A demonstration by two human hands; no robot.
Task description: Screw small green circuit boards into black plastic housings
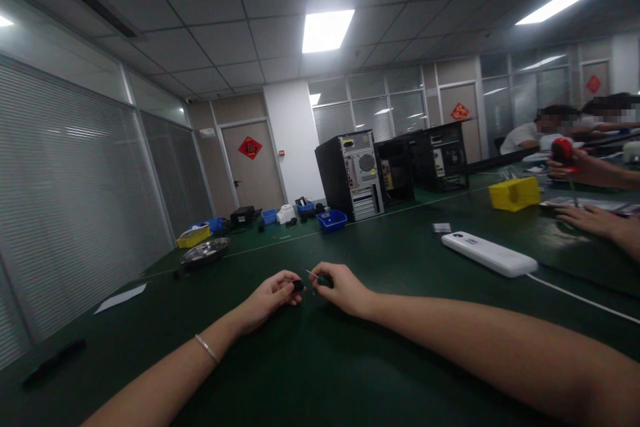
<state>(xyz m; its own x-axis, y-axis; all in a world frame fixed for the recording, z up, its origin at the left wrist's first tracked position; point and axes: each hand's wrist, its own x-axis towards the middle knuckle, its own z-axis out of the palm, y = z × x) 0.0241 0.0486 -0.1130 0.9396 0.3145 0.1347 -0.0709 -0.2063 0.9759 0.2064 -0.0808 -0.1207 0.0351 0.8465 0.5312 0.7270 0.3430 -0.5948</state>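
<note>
The left hand (280, 291) pinched a small black thing (298, 285). Just right, the right hand (337, 287) pinched a thin tool (324, 280).

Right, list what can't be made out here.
All in the head view:
Black piece in left hand: small, partly behind fingers.
Tool in right hand: handle partly covered by fingers.
White bar: lettering too small, blurred.
Co-worker's arm: cut off by the right edge.

Small black part (299, 285) indistinct, forearms (165, 370) cropped
</note>
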